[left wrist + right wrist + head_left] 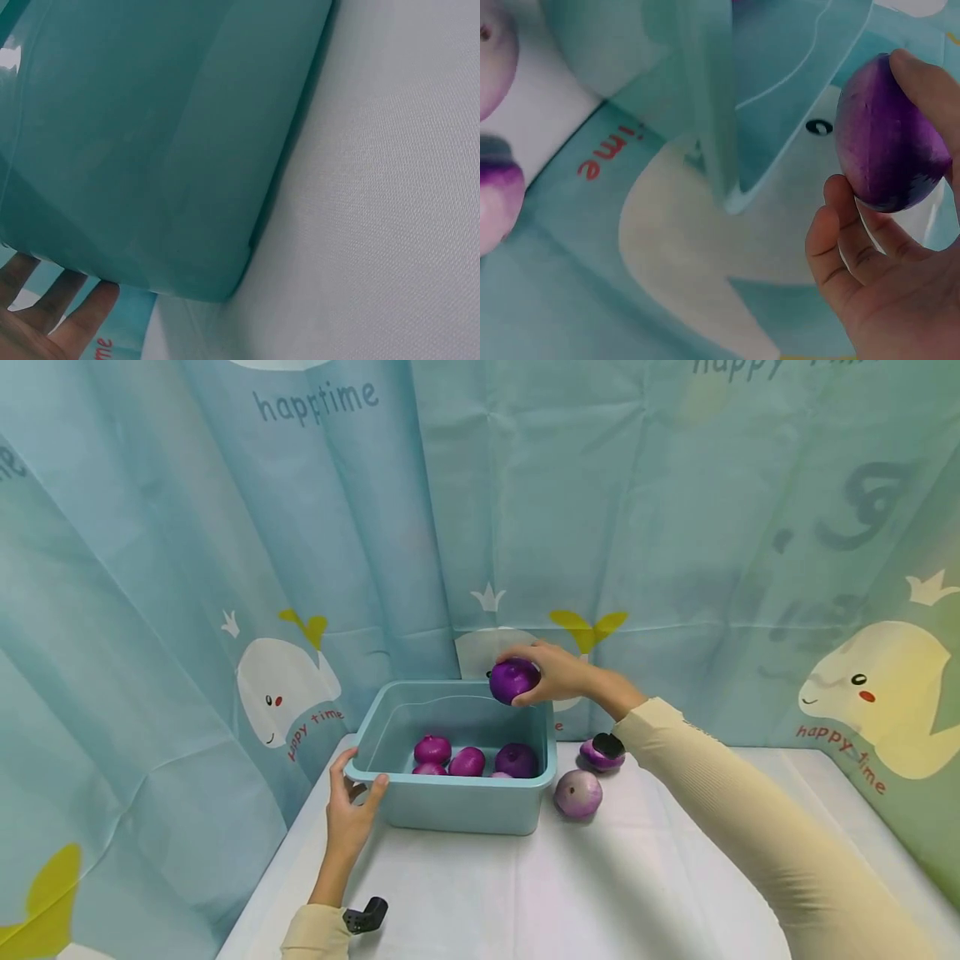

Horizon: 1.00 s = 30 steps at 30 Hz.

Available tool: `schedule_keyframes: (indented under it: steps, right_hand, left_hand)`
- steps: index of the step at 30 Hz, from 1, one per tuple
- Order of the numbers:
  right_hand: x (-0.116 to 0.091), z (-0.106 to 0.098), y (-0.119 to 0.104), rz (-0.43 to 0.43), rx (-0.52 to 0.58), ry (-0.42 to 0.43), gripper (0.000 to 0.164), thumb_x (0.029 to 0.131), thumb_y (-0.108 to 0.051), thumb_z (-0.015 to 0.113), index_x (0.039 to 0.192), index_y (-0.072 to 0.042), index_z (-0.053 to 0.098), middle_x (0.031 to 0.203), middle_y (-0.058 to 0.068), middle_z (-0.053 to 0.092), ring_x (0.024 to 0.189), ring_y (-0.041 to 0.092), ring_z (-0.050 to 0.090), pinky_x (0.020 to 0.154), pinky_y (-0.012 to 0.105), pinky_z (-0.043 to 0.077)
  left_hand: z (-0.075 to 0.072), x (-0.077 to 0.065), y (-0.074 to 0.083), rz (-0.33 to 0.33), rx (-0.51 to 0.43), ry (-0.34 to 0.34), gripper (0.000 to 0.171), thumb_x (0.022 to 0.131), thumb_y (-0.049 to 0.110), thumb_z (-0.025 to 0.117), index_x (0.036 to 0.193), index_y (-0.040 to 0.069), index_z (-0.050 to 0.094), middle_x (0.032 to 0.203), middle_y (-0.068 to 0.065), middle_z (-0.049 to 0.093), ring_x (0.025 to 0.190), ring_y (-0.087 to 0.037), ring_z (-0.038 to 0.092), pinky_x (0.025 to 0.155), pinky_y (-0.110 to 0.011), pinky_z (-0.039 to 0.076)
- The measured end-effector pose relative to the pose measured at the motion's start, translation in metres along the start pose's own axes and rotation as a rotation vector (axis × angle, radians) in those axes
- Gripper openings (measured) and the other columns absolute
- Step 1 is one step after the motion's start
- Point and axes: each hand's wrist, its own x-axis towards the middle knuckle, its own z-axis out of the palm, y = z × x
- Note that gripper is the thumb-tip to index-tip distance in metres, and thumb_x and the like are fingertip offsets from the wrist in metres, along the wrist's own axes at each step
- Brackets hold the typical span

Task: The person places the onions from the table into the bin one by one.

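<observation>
A purple onion hangs above the back right part of a blue-green plastic bin. My right hand grips it between thumb and fingers; the right wrist view shows the onion pinched there too. Inside the bin lie several purple onions, among them a magenta one at the left and a darker one at the right; the front wall partly hides some. My left hand holds the bin's front left corner, thumb in front and fingers along the side.
Right of the bin, a pale purple onion rests on the white tablecloth. Behind it sits another onion, partly covered by the black wrist device. A blue curtain with whale prints hangs behind the table.
</observation>
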Motion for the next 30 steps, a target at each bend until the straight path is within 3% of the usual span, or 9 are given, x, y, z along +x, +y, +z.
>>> schedule_keyframes:
  steps: [9,15,24,30]
  right_hand:
    - [0.026,0.020,-0.011,-0.034,-0.085,-0.036,0.069,0.081,-0.028,0.088,0.142,-0.017,0.057,0.138,0.014,0.058,0.126,0.034,0.050,0.098,0.049,0.050]
    - [0.039,0.034,-0.017,-0.060,-0.080,-0.070,0.065,0.081,-0.025,0.087,0.139,-0.015,0.058,0.133,0.014,0.061,0.119,0.032,0.056,0.098,0.046,0.050]
    - [0.048,0.056,-0.022,0.052,-0.096,-0.183,0.064,0.085,-0.028,0.085,0.142,-0.023,0.055,0.132,0.014,0.055,0.123,0.030,0.049,0.096,0.041,0.051]
    - [0.049,0.064,-0.022,0.070,-0.084,-0.221,0.064,0.086,-0.027,0.085,0.142,-0.023,0.055,0.134,0.012,0.055,0.124,0.030,0.048,0.098,0.042,0.049]
  left_hand:
    - [0.001,-0.001,0.002,-0.008,-0.006,-0.003,0.072,0.096,0.024,0.072,0.156,0.026,0.031,0.157,-0.022,0.039,0.131,-0.048,0.051,0.097,-0.062,0.048]
    - [0.001,-0.001,0.003,-0.008,-0.007,-0.009,0.072,0.097,0.024,0.072,0.156,0.025,0.030,0.158,-0.021,0.037,0.132,-0.049,0.049,0.097,-0.064,0.048]
    - [0.000,-0.002,0.004,-0.015,0.002,-0.004,0.072,0.097,0.025,0.072,0.155,0.026,0.031,0.159,-0.020,0.037,0.131,-0.049,0.050,0.096,-0.064,0.048]
    - [0.000,-0.004,0.005,-0.015,0.009,-0.006,0.071,0.098,0.024,0.070,0.156,0.025,0.029,0.159,-0.021,0.037,0.132,-0.049,0.050,0.097,-0.063,0.048]
